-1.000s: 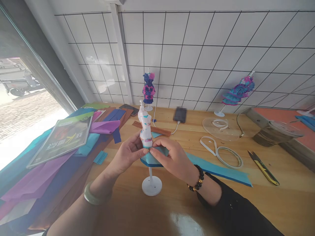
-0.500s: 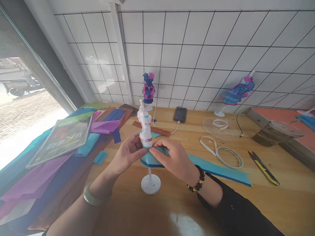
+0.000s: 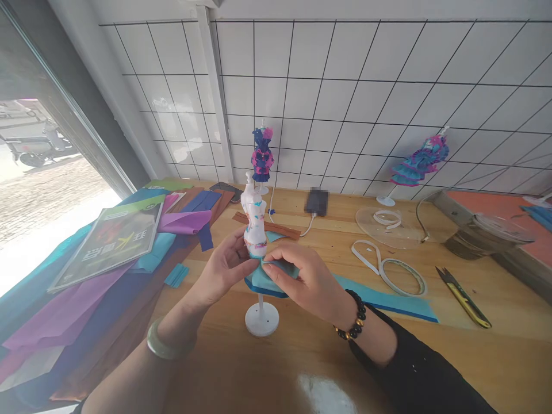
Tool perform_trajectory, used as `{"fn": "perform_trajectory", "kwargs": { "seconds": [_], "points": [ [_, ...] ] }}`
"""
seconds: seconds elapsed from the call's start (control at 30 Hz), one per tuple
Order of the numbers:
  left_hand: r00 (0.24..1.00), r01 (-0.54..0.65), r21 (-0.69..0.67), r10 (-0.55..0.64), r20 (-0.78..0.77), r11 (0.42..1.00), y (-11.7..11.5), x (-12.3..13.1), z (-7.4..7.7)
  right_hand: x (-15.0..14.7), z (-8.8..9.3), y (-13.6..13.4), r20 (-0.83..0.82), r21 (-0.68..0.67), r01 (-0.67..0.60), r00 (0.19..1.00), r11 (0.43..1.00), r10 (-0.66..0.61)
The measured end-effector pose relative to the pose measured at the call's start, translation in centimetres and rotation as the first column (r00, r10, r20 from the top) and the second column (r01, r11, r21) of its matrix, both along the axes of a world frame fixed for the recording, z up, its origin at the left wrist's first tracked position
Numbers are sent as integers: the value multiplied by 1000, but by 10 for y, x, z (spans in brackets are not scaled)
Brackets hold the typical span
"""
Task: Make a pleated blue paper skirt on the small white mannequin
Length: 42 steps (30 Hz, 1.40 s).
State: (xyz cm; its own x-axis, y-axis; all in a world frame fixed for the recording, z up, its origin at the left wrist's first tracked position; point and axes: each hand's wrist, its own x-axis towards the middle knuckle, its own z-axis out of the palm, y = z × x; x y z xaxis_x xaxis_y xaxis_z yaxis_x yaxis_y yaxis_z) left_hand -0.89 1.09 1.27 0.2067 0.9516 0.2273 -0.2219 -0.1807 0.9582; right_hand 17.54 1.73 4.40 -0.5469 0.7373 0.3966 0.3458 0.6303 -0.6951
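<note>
A small white dress form, marked with coloured patches, stands on a round white base. My left hand is closed around its lower edge, the fingers behind and the thumb in front. A light blue strip with a darker blue border runs round the bottom of the form, with folds at the front. With thumb and index finger, my right hand pinches this strip just right of my left thumb. The strip's long tail trails across the table to the right. My palm hides part of it.
Coloured sheets and a printed packet lie on the left. Rolled white tape and yellow-handled snips lie on the right. Two dressed forms stand by the tiled wall. A clear plastic container sits far right.
My right hand has shifted slightly right, still pinching the strip. The strip's tail end has drawn a little left, and the form's base has tipped slightly up and left.
</note>
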Motion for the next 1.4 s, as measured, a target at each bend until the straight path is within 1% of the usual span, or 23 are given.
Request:
{"fn": "perform_trajectory", "kwargs": {
  "seconds": [0.17,0.4,0.7,0.87,1.07,1.23,1.3,1.4],
  "points": [
    [1000,12,16,-12,4,1000,1,-1,-4,1,-1,2,-14,5,3,1000,1000,-3],
    [1000,20,14,-20,-4,1000,0,-1,-3,-1,-2,3,-45,-54,57,997,997,-60],
    [1000,25,13,-25,-13,1000,0,0,-1,-1,-4,5,-83,-75,47,995,996,-53],
    [998,64,-4,-64,-18,998,-1,0,0,-1,-6,5,-107,-106,50,992,993,-61],
    [997,80,-5,-80,-12,997,-1,0,1,-2,-7,6,-100,-112,57,993,992,-69],
    [991,131,40,-131,8,991,-1,-1,0,-2,-6,7,-105,-149,52,992,987,-69],
    [992,127,57,-128,10,990,-1,-1,0,-2,-6,6,-109,-156,53,991,986,-71],
    [996,89,49,-88,-7,995,-3,0,1,-3,-7,4,-103,-155,64,991,986,-81]
  ]
}}
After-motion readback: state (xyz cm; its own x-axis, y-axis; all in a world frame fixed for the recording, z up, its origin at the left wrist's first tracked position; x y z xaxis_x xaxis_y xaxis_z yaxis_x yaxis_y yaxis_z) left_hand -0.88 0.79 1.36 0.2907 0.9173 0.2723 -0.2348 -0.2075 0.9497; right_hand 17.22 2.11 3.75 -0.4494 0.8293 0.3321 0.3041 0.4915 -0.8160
